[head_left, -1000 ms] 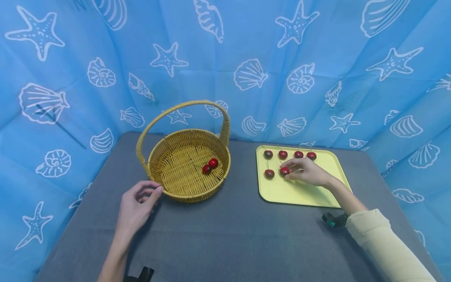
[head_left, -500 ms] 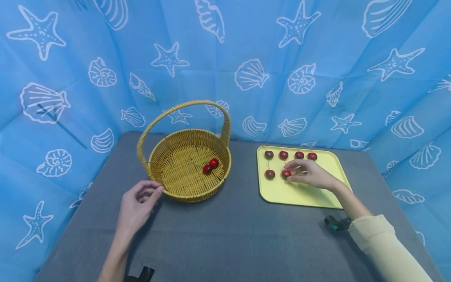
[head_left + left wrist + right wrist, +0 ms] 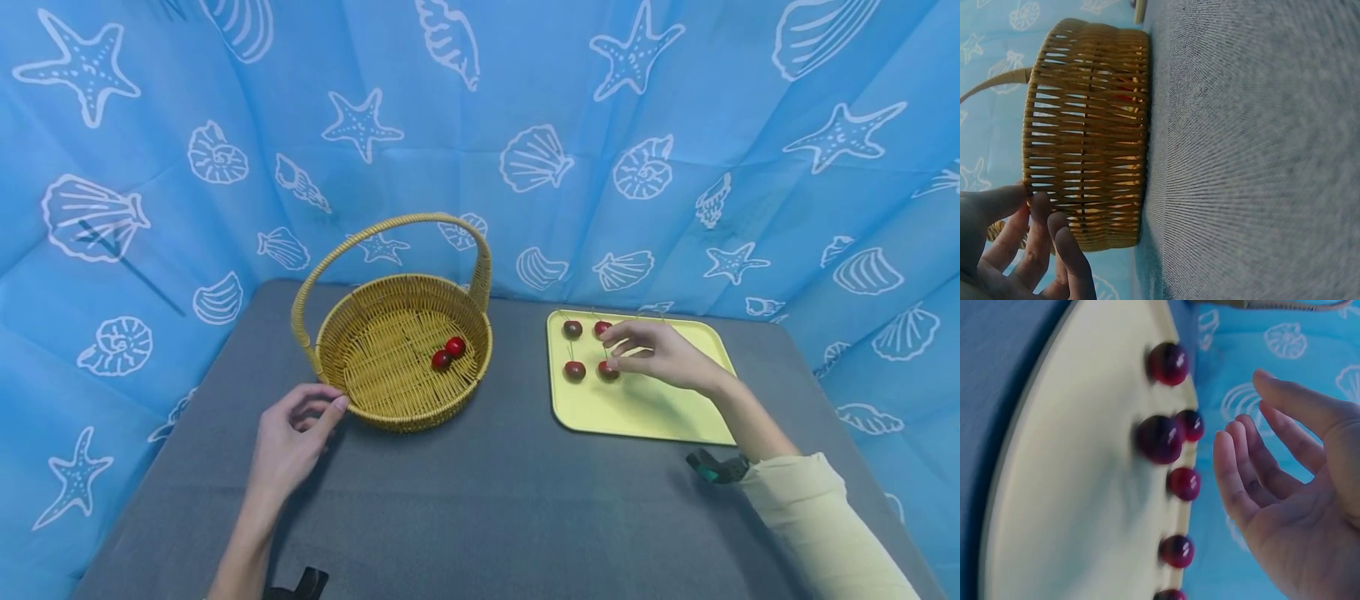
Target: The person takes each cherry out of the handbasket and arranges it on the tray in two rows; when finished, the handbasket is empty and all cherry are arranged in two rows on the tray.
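Note:
My left hand (image 3: 288,442) pinches the near-left rim of a round wicker basket (image 3: 405,421) between thumb and fingers. The left wrist view shows the woven wall (image 3: 1085,144) from the side, with the fingertips at its rim. Two red cherries (image 3: 454,347) lie inside, toward the right. Above a yellow tray (image 3: 637,417), my right hand (image 3: 660,354) has its thumb and fingers apart, holding nothing. Just below its fingertips a dark red cherry (image 3: 607,372) rests on the tray, beside another cherry (image 3: 574,371). More cherries (image 3: 1184,484) form the back row, partly hidden by the hand in the head view.
A grey cloth (image 3: 480,517) covers the table under both basket and tray. The basket's tall arched handle (image 3: 390,222) rises over its opening. Behind the table hangs a blue curtain (image 3: 450,125) with white shell and starfish prints.
My right hand has come up off the front-row cherry, which stays on the tray, and now covers the back row's right part. The left hand keeps its place on the basket rim.

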Motion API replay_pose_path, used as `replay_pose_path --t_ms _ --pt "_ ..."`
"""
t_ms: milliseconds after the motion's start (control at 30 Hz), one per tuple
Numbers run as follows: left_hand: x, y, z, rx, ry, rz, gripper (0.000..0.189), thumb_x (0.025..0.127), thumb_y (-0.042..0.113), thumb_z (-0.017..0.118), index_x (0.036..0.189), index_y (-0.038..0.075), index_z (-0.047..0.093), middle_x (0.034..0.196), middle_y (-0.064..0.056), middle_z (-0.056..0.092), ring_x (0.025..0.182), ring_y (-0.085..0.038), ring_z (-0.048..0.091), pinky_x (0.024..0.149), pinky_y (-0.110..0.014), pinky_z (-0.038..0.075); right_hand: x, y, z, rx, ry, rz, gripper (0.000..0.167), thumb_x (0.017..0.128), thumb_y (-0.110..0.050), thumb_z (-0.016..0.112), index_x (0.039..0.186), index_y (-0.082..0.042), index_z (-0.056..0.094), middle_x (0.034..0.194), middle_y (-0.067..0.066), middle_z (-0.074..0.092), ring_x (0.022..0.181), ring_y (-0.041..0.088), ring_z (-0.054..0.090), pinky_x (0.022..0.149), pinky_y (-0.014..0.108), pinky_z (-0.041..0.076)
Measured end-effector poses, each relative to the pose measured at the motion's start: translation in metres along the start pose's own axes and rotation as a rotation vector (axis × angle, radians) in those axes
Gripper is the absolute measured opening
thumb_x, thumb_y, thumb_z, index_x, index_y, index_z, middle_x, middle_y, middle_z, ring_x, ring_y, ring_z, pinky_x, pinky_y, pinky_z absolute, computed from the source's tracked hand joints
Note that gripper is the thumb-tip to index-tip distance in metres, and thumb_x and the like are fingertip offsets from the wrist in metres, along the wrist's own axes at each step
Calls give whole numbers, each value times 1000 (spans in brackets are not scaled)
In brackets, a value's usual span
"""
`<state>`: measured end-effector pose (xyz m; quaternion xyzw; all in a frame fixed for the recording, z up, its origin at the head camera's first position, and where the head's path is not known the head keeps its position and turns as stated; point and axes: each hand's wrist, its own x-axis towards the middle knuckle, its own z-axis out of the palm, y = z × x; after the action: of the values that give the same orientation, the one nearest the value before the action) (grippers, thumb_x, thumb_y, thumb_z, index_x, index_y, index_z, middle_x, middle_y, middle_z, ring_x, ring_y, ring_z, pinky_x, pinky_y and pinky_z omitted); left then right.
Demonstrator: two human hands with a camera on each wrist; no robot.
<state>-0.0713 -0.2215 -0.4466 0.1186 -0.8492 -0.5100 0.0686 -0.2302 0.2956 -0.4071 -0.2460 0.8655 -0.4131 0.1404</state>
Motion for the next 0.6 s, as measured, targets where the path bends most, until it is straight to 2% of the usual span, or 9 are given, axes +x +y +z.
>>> replay_pose_path --t_ms 133,267,400,600 --pt "0 0 0 5 1 2 31 105 40 74 123 15 73 107 -17 80 68 -21 71 59 -28 57 8 -16 6 -1 11 -19 36 99 -8 79 133 1 69 134 27 70 113 14 73 90 23 62" --pt "0 0 0 1 3 10 30 105 40 74 123 15 73 106 -18 80 68 -21 72 59 -28 58 18 -28 13 2 6 -67 33 99 -8 79 131 -4 72 127 13 75 108 8 73 88 25 61" --pt "0 -1 1 -3 8 22 29 105 38 74 122 15 73 105 -18 80 66 -21 71 59 -28 58 31 -41 21 66 -31 -113 32 99 -4 78 130 -2 71 125 2 74 110 14 74 91 25 62" --pt "-2 -1 1 0 13 28 26 105 37 74 120 16 73 104 -17 79 66 -20 70 59 -28 58 51 -67 37 97 -88 -164 33 99 -7 79 130 -6 71 123 8 75 110 17 75 91 27 62"
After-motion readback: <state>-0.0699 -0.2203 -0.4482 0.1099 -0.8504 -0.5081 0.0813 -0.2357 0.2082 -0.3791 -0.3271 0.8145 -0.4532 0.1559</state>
